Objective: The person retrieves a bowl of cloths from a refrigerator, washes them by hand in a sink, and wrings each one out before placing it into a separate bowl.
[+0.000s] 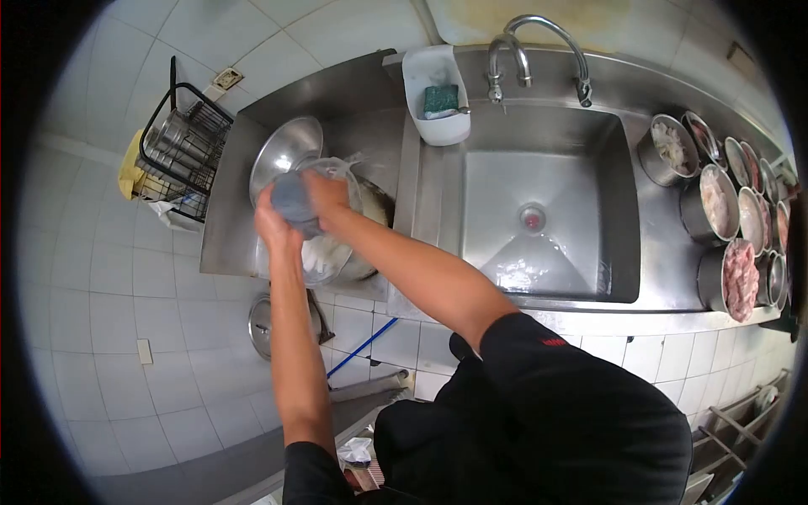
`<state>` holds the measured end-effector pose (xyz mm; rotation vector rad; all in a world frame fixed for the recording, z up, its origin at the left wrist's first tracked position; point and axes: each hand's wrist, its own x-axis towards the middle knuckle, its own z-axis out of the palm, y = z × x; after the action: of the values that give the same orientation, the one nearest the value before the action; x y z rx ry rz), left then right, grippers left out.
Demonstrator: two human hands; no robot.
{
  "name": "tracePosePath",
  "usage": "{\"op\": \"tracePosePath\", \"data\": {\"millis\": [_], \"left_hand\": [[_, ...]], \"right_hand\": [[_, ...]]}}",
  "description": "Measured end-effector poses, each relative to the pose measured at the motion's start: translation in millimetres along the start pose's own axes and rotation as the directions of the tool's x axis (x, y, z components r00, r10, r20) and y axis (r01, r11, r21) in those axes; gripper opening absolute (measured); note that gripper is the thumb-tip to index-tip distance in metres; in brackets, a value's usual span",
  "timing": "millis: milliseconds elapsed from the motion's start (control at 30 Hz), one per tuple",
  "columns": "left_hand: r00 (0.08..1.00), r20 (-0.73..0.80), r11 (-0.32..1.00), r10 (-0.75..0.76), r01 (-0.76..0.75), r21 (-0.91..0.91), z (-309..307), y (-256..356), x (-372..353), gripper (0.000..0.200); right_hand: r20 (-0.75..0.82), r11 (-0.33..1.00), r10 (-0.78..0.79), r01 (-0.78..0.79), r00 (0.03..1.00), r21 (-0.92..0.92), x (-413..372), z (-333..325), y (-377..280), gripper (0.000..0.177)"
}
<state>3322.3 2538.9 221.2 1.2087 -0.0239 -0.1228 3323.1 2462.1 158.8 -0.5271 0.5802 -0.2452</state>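
Note:
Both my hands are closed around a smooth grey-blue round object [295, 200], blurred by motion, whose exact kind I cannot make out. My left hand [274, 225] grips its left and lower side, while my right hand [331, 200] is on its right side. Directly beneath is a clear plastic container [347, 181] with something whitish [322, 252] in it, partly hidden by my hands. Behind them a shiny steel bowl [290, 145] leans in the left part of the counter. The rim of a large pot [380, 202] shows to the right of the clear container.
Right of my hands is a steel sink [480, 219] with two curved faucets [539, 25]. A white caddy [442, 130] holds a green scouring pad [441, 99]. Several steel pots of raw meat [741, 278] crowd the right counter. A black wire rack [198, 139] hangs at left.

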Motion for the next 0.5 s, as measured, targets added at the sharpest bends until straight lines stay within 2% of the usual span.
{"op": "tracePosePath", "data": {"millis": [33,67,100,133,167,200,233,267,300,333,367,400,433,467,500], "left_hand": [[1.000,0.000,0.999,-0.006,0.006,0.048,25,2,-19,0.026],[1.000,0.001,0.996,-0.012,0.012,0.092,51,-1,-36,0.026],[0.997,0.078,0.992,-0.007,-0.004,0.129,72,-12,-51,0.027],[0.988,0.153,0.986,-0.008,-0.017,0.164,92,-27,-67,0.028],[0.972,0.217,0.975,-0.093,0.044,0.217,111,-47,-84,0.030],[0.944,0.276,0.956,-0.181,0.103,0.275,129,-69,-101,0.032],[0.934,0.318,0.915,-0.162,0.021,0.404,141,-99,-115,0.034],[0.859,0.458,0.893,-0.231,0.001,0.449,152,-125,-128,0.036],[0.808,0.462,0.838,-0.367,0.071,0.541,159,-153,-134,0.034],[0.740,0.445,0.763,-0.504,0.139,0.631,160,-185,-139,0.032],[0.747,0.482,0.743,-0.457,0.023,0.669,154,-225,-140,0.031],[0.750,0.522,0.712,-0.407,-0.098,0.695,145,-268,-138,0.031],[0.745,0.558,0.664,-0.365,-0.212,0.717,134,-301,-138,0.031],[0.756,0.537,0.619,-0.375,-0.228,0.752,127,-321,-138,0.030],[0.766,0.521,0.572,-0.377,-0.250,0.781,124,-338,-133,0.030]], "right_hand": [[0.017,0.999,-0.018,0.018,1.000,0.039,5,-9,-5,0.035],[0.112,0.992,-0.066,0.053,0.991,0.113,-16,-27,-33,0.038],[0.198,0.978,-0.118,0.080,0.973,0.191,-41,-55,-65,0.042],[0.156,0.963,-0.166,0.126,0.974,0.238,-39,-82,-74,0.043],[0.106,0.945,-0.206,0.170,0.973,0.279,-35,-114,-78,0.043],[0.078,0.982,-0.108,0.094,0.991,0.163,-34,-157,-90,0.042],[0.035,0.999,-0.005,0.003,0.999,0.053,-35,-204,-102,0.043],[0.017,0.997,0.020,-0.021,1.000,0.077,-32,-248,-107,0.045],[-0.005,0.994,0.043,-0.043,0.999,0.101,-26,-297,-107,0.046],[-0.072,0.988,-0.151,0.151,0.986,-0.011,-11,-359,-98,0.047],[-0.373,0.965,-0.105,0.004,0.922,-0.264,-5,-405,-108,0.047],[-0.475,0.694,-0.228,-0.201,0.850,-0.692,-5,-452,-120,0.046],[-0.320,0.514,-0.338,-0.111,0.885,-0.850,19,-555,-102,0.043],[-0.427,0.643,-0.270,-0.169,0.863,-0.747,16,-607,-116,0.040],[-0.398,0.455,-0.342,-0.220,0.851,-0.863,16,-631,-131,0.042]]}}
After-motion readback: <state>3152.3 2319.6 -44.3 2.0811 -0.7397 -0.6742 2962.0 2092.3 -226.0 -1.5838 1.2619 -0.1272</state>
